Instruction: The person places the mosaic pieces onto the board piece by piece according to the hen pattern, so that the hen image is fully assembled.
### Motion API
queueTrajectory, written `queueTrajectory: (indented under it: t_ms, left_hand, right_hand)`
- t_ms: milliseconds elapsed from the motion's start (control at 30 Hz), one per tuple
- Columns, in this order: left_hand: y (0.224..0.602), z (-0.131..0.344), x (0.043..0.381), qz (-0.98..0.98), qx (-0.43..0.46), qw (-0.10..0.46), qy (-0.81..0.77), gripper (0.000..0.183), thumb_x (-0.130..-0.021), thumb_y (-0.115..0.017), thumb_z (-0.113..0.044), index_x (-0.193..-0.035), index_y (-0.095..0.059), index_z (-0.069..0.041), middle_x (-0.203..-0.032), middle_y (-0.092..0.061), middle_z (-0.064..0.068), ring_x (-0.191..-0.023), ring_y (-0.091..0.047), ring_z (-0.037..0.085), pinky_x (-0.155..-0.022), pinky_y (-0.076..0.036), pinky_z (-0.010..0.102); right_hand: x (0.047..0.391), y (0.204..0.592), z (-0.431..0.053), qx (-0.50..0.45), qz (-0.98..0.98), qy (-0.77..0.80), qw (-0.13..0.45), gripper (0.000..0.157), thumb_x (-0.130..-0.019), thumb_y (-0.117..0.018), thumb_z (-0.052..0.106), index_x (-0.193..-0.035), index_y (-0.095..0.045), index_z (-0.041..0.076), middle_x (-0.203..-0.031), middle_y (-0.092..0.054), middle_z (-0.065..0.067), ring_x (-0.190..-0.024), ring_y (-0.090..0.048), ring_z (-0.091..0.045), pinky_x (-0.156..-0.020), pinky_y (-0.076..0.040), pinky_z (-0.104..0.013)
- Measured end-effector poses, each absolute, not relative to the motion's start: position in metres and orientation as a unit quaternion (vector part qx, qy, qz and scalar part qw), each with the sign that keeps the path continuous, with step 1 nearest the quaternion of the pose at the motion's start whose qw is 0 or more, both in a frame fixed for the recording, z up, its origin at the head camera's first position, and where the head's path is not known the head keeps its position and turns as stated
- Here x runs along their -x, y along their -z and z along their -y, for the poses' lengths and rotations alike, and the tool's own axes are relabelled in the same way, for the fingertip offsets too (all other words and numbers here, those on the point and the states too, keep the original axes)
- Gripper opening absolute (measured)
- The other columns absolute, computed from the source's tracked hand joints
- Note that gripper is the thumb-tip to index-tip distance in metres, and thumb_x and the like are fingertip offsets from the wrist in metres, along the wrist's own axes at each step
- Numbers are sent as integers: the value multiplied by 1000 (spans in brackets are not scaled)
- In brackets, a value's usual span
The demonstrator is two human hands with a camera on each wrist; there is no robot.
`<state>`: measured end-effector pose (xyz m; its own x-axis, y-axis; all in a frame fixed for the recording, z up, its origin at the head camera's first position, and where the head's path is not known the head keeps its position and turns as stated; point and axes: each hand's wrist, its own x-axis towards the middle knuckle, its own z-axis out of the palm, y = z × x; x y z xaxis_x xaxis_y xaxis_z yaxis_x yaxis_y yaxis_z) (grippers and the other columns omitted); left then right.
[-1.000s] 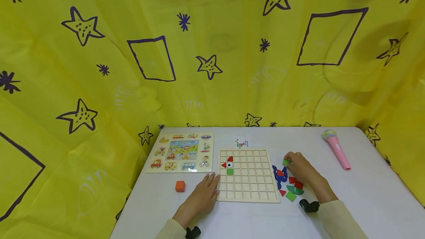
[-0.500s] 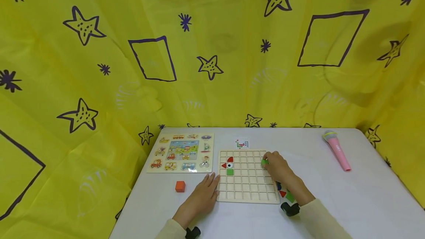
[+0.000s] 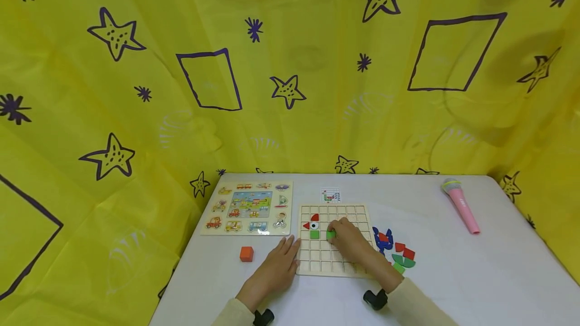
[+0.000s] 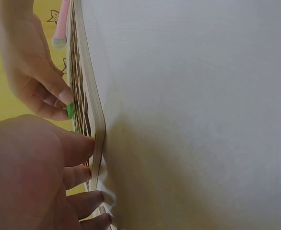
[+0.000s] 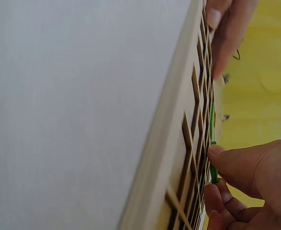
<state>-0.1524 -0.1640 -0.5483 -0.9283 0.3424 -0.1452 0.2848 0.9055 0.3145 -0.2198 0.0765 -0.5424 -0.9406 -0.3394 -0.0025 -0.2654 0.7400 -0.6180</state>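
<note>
Grid board (image 3: 336,213), on the surface (image 3: 476,265), in from its far edge. Green piece (image 3: 331,235), at the grid, pinched in the right hand's (image 3: 351,241) grip, seemingly for exact placing. Left hand (image 3: 278,264), fingers extended against the board's left edge, apparently steadying it.

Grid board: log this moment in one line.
right hand: pinches green piece over grid board | left hand: touches grid board's left edge | loose pieces: right of grid board
</note>
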Motion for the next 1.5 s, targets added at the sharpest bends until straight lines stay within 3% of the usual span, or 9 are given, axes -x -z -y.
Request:
queueTrajectory:
  t_ms: [267, 600, 1500]
  left_hand:
    - [548, 164, 153, -971, -163, 98, -143, 59, -111, -53, -31, -165, -37, -13, -172, -33, 12, -159, -30, 37, -125, -36, 55]
    - [547, 164, 153, -971, -159, 102, -146, 60, -111, -53, -32, -165, -37, -15, -173, -32, 10, -159, -30, 36, -125, -35, 56]
    - [546, 163, 153, -971, -158, 107, -145, 59, -111, -52, -32, -165, -37, -14, -173, -32, 10, -159, -29, 36, -125, -34, 55]
  right_hand:
    - [207, 544, -55, 200, -924, 325, 33, 22, -95, -79, 10, -116, -73, 9, -104, -63, 0, -93, -57, -13, -87, -58, -34]
    - [202, 545, -46, 233, -913, 335, 6, 14, -91, -80, 3, -97, -71, 11, -96, -59, 0, -87, -53, -13, -78, -54, -33]
    - [202, 543, -50, 259, -914, 312, 13, 9, -93, -77, 2, -100, -76, 8, -101, -60, 0, -94, -57, -15, -88, -58, -38]
